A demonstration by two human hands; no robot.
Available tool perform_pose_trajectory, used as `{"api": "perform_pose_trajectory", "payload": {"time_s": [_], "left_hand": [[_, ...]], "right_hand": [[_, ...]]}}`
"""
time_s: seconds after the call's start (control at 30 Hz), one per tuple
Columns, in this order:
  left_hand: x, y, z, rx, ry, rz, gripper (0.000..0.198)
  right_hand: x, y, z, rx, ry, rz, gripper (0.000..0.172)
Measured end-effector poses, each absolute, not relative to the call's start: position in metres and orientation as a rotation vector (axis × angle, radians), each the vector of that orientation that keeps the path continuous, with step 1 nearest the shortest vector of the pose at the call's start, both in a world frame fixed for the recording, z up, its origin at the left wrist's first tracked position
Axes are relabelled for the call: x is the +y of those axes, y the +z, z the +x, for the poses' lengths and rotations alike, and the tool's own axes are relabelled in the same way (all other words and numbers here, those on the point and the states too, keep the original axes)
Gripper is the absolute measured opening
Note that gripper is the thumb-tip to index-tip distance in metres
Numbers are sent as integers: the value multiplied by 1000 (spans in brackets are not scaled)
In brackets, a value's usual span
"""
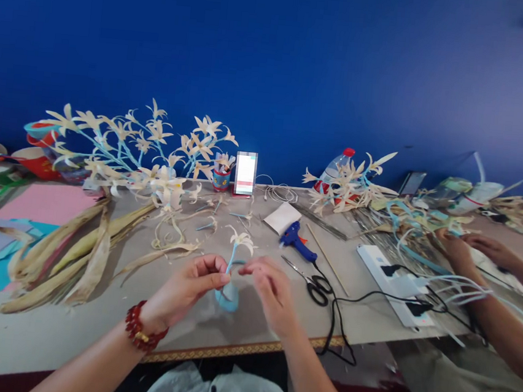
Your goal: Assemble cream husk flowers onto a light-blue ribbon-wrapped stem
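Observation:
My left hand (202, 279) is closed, pinching the thin blue-wrapped stem (231, 258) of a pale husk flower (240, 239) that stands upright above the fingertips. Just below those fingers is a roll of light blue tape (228, 299), partly hidden by the hand. My right hand (270, 292) is close by on the right, its bent fingers pointing at the stem. Motion blurs them, and whether they grip the short blue strip at their tips is unclear.
Right of my hands lie a blue glue gun (298, 239), black-handled scissors (318, 288), a wooden stick (327, 259) and a power strip (394, 289) with cables. Dried husks (84, 253) lie left; husk-flower branches (127, 152) stand behind. Another person's hands (460, 249) work at far right.

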State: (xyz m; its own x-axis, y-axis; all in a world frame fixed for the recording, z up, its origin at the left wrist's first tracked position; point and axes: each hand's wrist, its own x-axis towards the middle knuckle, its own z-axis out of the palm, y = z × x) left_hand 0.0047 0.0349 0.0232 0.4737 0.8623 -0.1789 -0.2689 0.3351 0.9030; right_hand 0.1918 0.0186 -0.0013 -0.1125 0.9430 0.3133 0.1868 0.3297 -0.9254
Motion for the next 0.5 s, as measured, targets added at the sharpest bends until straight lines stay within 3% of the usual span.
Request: {"api": "perform_pose_trajectory", "payload": {"time_s": [0.37, 0.5], "left_hand": [[38, 17, 8, 818, 928, 956, 14], [40, 19, 9, 805, 944, 893, 15]], "right_hand": [[19, -5, 160, -1228, 1469, -950, 28], [22, 0, 160, -1162, 1491, -981, 29]]}}
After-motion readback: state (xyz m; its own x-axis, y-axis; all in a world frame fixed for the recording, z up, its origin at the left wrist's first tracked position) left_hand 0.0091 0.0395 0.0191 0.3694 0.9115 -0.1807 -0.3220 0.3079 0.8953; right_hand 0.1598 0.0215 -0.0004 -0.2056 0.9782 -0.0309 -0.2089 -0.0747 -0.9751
